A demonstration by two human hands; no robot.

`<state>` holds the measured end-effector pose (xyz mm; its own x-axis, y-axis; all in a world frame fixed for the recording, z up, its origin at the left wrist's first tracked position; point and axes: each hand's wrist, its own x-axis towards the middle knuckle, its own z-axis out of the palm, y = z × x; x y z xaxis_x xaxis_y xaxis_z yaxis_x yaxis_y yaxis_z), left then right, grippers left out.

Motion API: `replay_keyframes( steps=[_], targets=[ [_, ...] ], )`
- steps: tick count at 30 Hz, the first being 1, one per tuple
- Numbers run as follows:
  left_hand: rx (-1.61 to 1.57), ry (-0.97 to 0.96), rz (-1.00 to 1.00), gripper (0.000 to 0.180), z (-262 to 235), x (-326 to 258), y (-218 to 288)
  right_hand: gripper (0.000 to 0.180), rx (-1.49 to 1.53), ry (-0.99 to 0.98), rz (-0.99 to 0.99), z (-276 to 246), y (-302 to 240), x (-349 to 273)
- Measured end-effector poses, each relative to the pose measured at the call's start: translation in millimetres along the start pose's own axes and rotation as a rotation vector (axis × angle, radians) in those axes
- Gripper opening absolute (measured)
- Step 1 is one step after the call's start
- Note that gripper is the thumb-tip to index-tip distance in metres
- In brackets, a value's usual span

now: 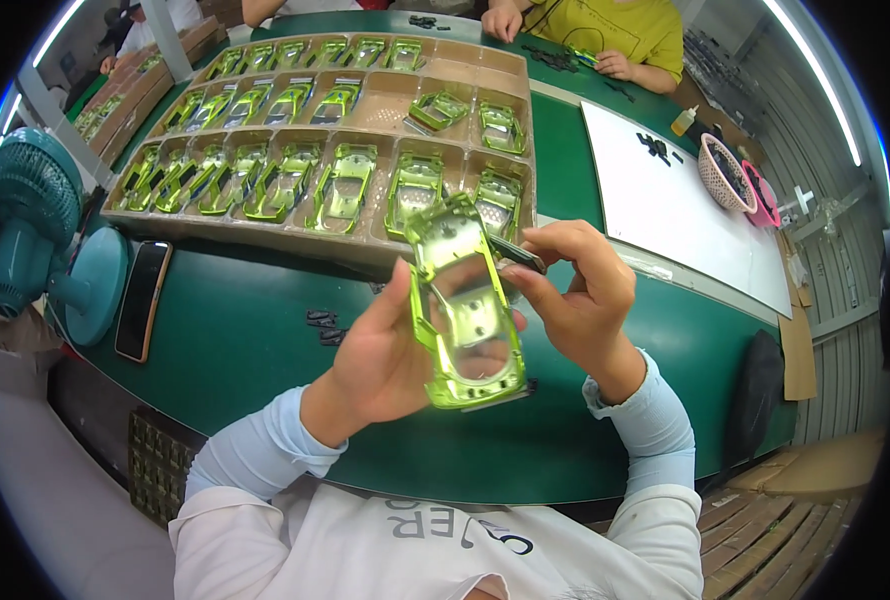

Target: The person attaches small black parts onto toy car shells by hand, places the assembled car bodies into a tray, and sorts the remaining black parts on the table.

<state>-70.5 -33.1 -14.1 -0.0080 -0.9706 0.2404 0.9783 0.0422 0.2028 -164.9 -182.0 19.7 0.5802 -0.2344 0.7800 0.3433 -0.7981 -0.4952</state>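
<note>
A shiny green toy car body shell [473, 316], hollow underneath with window openings, rests tilted in my left hand [365, 372]. My left fingers wrap around its side and lie beneath it. With thumb and forefinger, my right hand [587, 300] pinches a small dark flat part [520, 256] against or close beside the shell's right edge; whether they touch I cannot tell. Behind both hands stands a divided cardboard tray [265, 228], its compartments holding several similar green shells [343, 188]. A few small black parts [322, 325] lie left of my left hand.
At left are a teal fan [35, 220] and a phone [143, 302] on the green table [235, 330]. A white board [690, 215] with black pieces lies right, beside a pink basket [725, 172] and a small bottle [684, 121]. Across the table, a person in yellow-green [615, 35] handles parts.
</note>
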Motion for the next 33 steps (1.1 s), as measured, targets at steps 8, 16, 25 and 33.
replay_keyframes(
  steps=[8, 16, 25, 33],
  targets=[
    [1.818, 0.413, 0.775, 0.04, -2, -5, 14, 0.023, -0.135, -0.236, -0.14, -14, -2, 6],
    [2.003, 0.096, 0.539, 0.022, 12, -6, 21, 0.025, 0.015, -0.371, -0.125, -6, -17, 0],
    [2.166, 0.049, 0.667, 0.023, 14, -10, 12, 0.022, 0.017, -0.411, -0.174, 3, -23, -6],
    [2.07, 0.057, 0.926, 0.026, 11, -12, 14, 0.029, 0.22, -0.308, 0.04, 5, -14, 3]
  ],
)
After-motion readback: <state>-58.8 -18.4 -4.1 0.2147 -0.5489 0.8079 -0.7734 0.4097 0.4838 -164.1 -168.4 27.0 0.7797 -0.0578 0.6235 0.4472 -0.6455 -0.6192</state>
